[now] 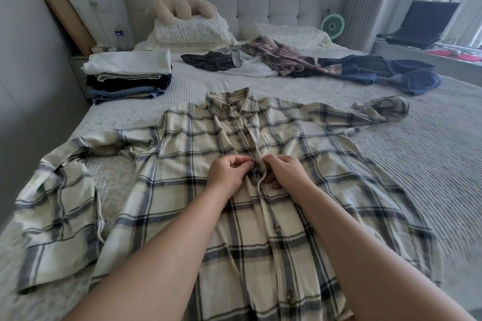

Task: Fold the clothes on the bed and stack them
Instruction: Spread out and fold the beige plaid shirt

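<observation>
A cream plaid shirt (313, 164) with dark blue checks lies spread front-up on the bed (417, 159), collar pointing away, both sleeves out to the sides. My left hand (229, 173) pinches the shirt's front placket at mid-chest. My right hand (284, 172) grips the other edge of the placket right beside it, fingers curled into the cloth. A stack of folded clothes (129, 75) sits at the far left of the bed. Unfolded clothes lie further back: a dark top (208, 61), a white garment (250, 66), a patterned brownish one (281, 56) and a blue denim piece (378, 74).
Pillows with a plush toy (182, 9) lie against the padded headboard. A small green fan (331, 26) stands at the back right. A laptop (422, 23) sits on the window ledge to the right. A nightstand (77, 70) stands left of the bed.
</observation>
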